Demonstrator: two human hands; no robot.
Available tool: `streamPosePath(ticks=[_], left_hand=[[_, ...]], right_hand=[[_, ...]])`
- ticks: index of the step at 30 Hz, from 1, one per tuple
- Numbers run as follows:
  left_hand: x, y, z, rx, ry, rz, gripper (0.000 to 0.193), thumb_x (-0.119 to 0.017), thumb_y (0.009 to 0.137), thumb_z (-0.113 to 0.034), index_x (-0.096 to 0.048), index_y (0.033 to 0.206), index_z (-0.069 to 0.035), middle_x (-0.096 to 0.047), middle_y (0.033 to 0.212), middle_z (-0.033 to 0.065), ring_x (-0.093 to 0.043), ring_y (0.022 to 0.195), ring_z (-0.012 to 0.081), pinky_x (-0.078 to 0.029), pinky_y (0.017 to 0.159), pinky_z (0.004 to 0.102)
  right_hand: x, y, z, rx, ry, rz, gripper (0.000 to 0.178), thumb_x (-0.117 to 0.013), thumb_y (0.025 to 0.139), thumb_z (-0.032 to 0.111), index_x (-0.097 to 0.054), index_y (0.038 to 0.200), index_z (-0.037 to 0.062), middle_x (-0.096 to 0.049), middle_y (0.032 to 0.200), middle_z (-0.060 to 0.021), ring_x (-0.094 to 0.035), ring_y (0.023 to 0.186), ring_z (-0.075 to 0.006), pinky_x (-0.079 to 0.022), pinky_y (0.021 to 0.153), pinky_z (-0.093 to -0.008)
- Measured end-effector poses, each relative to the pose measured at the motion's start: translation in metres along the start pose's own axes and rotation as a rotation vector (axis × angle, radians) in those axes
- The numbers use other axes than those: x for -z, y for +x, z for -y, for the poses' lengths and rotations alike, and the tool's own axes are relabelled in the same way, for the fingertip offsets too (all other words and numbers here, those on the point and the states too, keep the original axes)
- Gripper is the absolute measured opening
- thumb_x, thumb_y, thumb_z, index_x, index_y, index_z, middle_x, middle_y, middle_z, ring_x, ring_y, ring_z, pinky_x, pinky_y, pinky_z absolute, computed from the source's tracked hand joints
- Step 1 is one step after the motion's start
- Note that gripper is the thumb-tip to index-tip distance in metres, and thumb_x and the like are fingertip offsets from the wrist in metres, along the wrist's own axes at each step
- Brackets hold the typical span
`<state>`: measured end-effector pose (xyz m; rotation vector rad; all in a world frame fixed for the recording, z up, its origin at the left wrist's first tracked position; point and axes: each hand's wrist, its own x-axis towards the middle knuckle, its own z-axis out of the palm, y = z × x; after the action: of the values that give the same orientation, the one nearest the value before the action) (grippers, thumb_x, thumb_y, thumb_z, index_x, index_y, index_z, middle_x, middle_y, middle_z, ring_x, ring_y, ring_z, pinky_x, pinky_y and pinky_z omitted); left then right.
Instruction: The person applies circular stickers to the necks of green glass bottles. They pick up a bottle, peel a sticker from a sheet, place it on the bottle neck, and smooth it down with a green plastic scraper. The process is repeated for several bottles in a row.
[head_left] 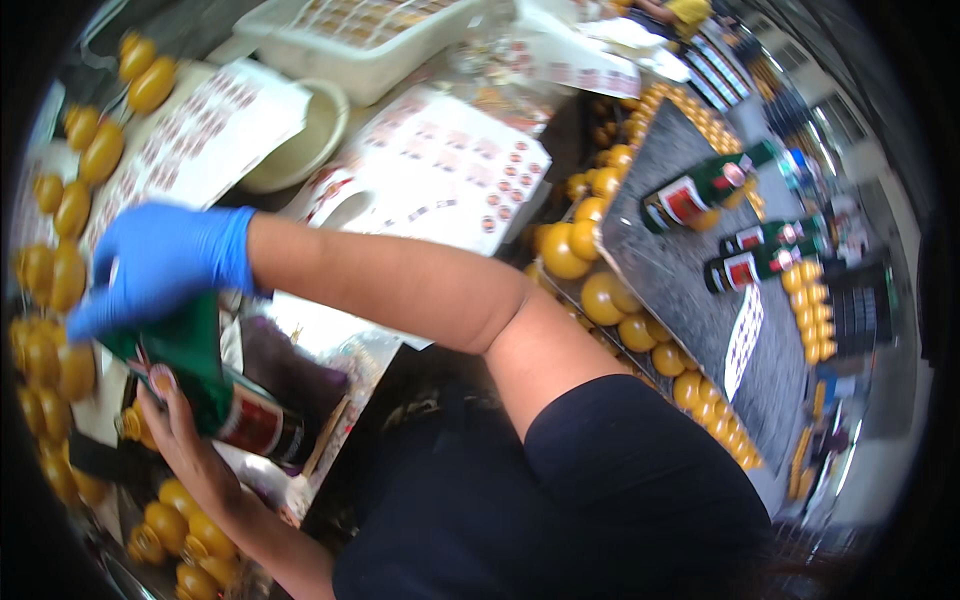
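Observation:
A green glass bottle (258, 418) with a red and black label lies tilted at the lower left, its upper end toward the left. My bare left hand (188, 435) is closed around its shoulder, fingertips beside a small round sticker (162, 378). My right hand (165, 258), in a blue glove, bends over the bottle's upper end from above. The gloved fingers partly cover the neck, so the grip there is partly hidden. Sheets of round stickers (450, 160) lie beyond my right forearm, and another sticker sheet (195, 125) is farther left.
Gourd-shaped yellow bottles (72, 270) line the left side; more yellow containers (565, 250) sit beneath the dark table (690, 265). Green bottles (690, 198) stand on that table. A pale bowl (335, 110) and white crate (350, 70) are at the back. A person in yellow (690, 12) is far off.

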<state>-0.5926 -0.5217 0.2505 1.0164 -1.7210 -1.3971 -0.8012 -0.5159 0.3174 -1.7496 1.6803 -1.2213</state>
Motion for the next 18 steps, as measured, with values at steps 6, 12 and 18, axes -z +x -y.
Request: streamPosePath(ticks=[6,12,18], left_hand=[[0.002,-0.054,-0.015,-0.305,0.046,0.417,0.058,-0.056,0.094,-0.021,-0.032,0.142,0.002,-0.042,0.138,0.0134,-0.039,0.126,0.0221,-0.027,0.107,0.0336],[-0.031,-0.099,-0.069,-0.783,-0.002,0.49,0.082,-0.046,0.092,-0.056,-0.025,0.147,0.001,-0.028,0.151,0.0207,-0.025,0.141,0.0318,-0.017,0.115,0.0456],[-0.059,-0.131,-0.09,-0.71,-0.151,0.571,0.051,-0.045,0.096,-0.017,-0.034,0.142,0.002,-0.041,0.143,0.0199,-0.033,0.137,0.0278,-0.017,0.116,0.0427]], right_hand=[[0.018,-0.115,0.076,0.018,-0.284,-0.27,0.048,-0.065,0.074,0.054,-0.067,0.075,0.0057,-0.065,0.071,-0.0158,-0.064,0.067,-0.0356,-0.051,0.064,-0.0419],[0.055,-0.255,0.123,0.082,-0.203,-0.812,0.04,-0.068,0.079,0.04,-0.06,0.066,0.0036,-0.058,0.062,-0.0161,-0.061,0.059,-0.0297,-0.048,0.056,-0.0394],[0.164,-0.412,0.205,-0.202,-0.611,-0.858,0.035,-0.064,0.089,0.035,-0.071,0.105,0.0042,-0.07,0.087,-0.0052,-0.063,0.082,-0.0096,-0.052,0.076,-0.0259]])
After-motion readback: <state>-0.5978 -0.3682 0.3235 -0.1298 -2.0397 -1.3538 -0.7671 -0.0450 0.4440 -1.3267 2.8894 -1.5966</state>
